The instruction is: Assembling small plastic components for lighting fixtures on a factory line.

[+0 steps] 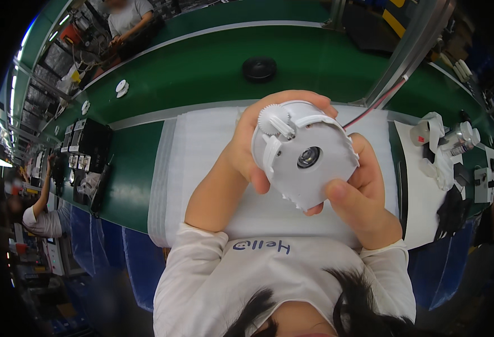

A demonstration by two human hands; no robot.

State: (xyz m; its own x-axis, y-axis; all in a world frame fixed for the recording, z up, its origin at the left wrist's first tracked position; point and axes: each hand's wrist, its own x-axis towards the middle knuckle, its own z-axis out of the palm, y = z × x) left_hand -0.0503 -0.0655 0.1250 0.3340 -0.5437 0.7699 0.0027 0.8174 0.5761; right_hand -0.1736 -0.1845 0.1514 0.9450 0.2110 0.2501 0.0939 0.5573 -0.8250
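Between my two hands, held up above a white foam sheet [202,135], is a round white plastic housing [325,171] with a dark glassy lens at its middle. A small white gear [274,119] sits on its upper left edge. My left hand [247,140] wraps the housing's left and far side, thumb at the lower left. My right hand [359,191] grips the right and near edge, its thumb pressed on the flat face. Behind the housing a thin red and black cable [375,104] runs up to the right, ending in a small white connector [406,77].
A black round part [259,68] lies on the green conveyor [202,62] beyond the foam. White parts [122,88] rest farther left. Black boxes [89,143] stand at left; bottles [459,136] and a black glove [454,213] lie at right. A metal post [410,53] rises at right. Co-workers sit beyond.
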